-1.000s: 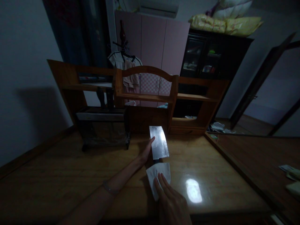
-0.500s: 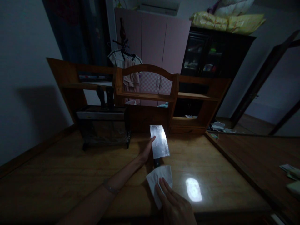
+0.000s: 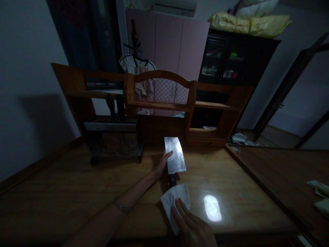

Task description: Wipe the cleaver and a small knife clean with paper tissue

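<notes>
A cleaver [image 3: 176,157] with a broad shiny blade and a black handle is held above the wooden desk, blade pointing away from me. My left hand [image 3: 162,164] grips the blade by its left edge, thumb on the upper face and the other fingers hidden beneath. A white cloth [image 3: 177,195] covers the near end of the handle. My right hand [image 3: 191,221] presses on the cloth with its fingers close together; whether the handle lies inside its grasp is hidden.
A knife rack [image 3: 113,137] with two dark handles [image 3: 115,106] sticking up stands at the back left of the desk [image 3: 123,185]. Behind it rises a wooden shelf unit [image 3: 164,106]. A raised edge [image 3: 259,185] runs along the desk's right side.
My right hand and the cloth have slid slightly toward me, baring more of the black handle. The left thumb has shifted a little farther onto the blade.
</notes>
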Demonstrator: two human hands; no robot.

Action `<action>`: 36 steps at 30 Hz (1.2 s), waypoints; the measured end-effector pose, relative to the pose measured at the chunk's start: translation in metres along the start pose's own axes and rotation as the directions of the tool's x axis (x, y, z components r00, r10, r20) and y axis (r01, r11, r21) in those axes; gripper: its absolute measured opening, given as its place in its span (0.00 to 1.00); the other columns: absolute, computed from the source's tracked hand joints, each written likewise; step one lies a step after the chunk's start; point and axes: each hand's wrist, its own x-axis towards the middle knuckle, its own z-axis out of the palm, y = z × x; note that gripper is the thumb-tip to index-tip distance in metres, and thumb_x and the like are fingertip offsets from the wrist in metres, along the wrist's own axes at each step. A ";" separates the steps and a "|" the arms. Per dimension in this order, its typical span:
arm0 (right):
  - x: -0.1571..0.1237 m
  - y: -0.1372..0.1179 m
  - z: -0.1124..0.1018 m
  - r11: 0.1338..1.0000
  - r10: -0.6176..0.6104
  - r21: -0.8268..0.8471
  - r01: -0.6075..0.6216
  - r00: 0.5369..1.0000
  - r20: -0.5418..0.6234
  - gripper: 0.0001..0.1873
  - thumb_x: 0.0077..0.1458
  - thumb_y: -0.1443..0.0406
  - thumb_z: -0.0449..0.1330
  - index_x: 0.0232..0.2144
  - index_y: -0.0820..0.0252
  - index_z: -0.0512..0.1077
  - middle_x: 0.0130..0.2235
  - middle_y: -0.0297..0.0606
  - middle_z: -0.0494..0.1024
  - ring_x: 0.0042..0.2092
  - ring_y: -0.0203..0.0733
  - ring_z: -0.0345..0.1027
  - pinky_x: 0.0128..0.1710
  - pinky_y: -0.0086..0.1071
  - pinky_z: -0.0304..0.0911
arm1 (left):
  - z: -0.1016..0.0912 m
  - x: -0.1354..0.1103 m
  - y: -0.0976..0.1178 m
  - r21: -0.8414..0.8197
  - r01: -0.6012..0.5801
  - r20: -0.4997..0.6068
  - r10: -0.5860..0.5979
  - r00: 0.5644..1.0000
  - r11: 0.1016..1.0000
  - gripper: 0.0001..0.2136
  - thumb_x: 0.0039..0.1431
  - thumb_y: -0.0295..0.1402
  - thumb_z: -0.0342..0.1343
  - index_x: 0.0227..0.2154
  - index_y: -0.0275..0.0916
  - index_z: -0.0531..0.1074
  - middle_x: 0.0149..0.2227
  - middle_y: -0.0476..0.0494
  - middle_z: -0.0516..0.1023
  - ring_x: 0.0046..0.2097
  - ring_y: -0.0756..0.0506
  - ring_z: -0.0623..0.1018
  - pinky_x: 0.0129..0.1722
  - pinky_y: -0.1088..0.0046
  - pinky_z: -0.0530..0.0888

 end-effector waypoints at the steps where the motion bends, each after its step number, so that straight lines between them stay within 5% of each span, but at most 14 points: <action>1: -0.001 0.000 0.001 1.000 0.001 -0.003 -0.001 1.000 -0.008 0.25 0.54 0.77 0.45 0.52 0.69 0.68 0.53 0.49 0.72 0.55 0.44 0.64 0.48 0.28 0.68 | 0.000 0.000 -0.001 0.008 -0.008 0.001 0.008 1.000 1.000 0.27 0.54 0.42 0.58 0.56 0.42 0.62 0.47 0.43 0.75 0.44 0.44 0.76 0.44 0.71 0.69; 11: -0.006 0.001 0.003 1.000 -0.011 0.024 0.010 0.999 0.051 0.24 0.56 0.75 0.47 0.54 0.71 0.66 0.56 0.50 0.69 0.57 0.46 0.62 0.50 0.29 0.67 | 0.000 -0.001 -0.001 0.023 -0.038 -0.007 0.038 0.999 0.999 0.25 0.53 0.41 0.59 0.53 0.41 0.65 0.49 0.43 0.74 0.46 0.44 0.75 0.45 0.71 0.68; 20: -0.010 -0.001 0.005 0.999 0.018 0.046 -0.022 0.997 0.076 0.25 0.56 0.75 0.49 0.57 0.69 0.62 0.57 0.49 0.67 0.58 0.45 0.60 0.51 0.28 0.66 | -0.001 -0.004 -0.001 0.220 -0.117 0.078 0.102 0.992 0.968 0.35 0.42 0.31 0.67 0.55 0.42 0.61 0.39 0.46 0.74 0.38 0.47 0.74 0.37 0.72 0.70; 36: -0.009 -0.002 0.005 0.999 0.020 0.049 -0.024 0.997 0.081 0.29 0.50 0.78 0.48 0.56 0.68 0.64 0.56 0.48 0.68 0.57 0.44 0.62 0.49 0.27 0.66 | 0.001 -0.005 0.004 0.212 -0.103 0.071 0.090 0.993 0.972 0.34 0.39 0.27 0.66 0.53 0.41 0.61 0.39 0.46 0.74 0.39 0.46 0.73 0.39 0.71 0.70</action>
